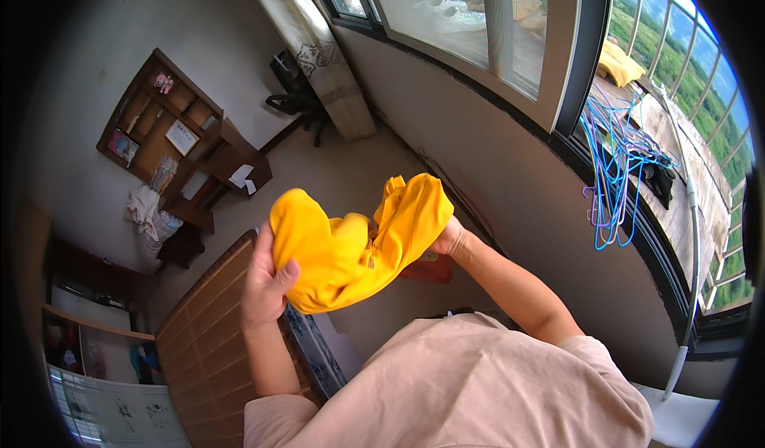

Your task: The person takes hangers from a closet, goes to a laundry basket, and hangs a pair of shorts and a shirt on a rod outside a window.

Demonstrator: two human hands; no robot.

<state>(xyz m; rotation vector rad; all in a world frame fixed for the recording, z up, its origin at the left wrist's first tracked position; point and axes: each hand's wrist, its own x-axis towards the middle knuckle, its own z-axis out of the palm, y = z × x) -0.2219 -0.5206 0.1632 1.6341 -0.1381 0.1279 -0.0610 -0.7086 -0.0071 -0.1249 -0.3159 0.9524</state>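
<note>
Gripping opposite sides of a yellow cloth, left hand and right hand suspend it right of the bed. Step in hand: apparently opening it out; next move likely calls for loosening folds.

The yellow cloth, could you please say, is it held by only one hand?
No, the left hand holds one side of the yellow cloth, the right hand the other.

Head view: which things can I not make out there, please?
All in the head view:
Right hand: fingers mostly hidden behind the yellow cloth.
The yellow cloth's full shape: hidden by its own folds.
Red object: partly covered by the yellow cloth.
Framed sheet: details too small.
</note>
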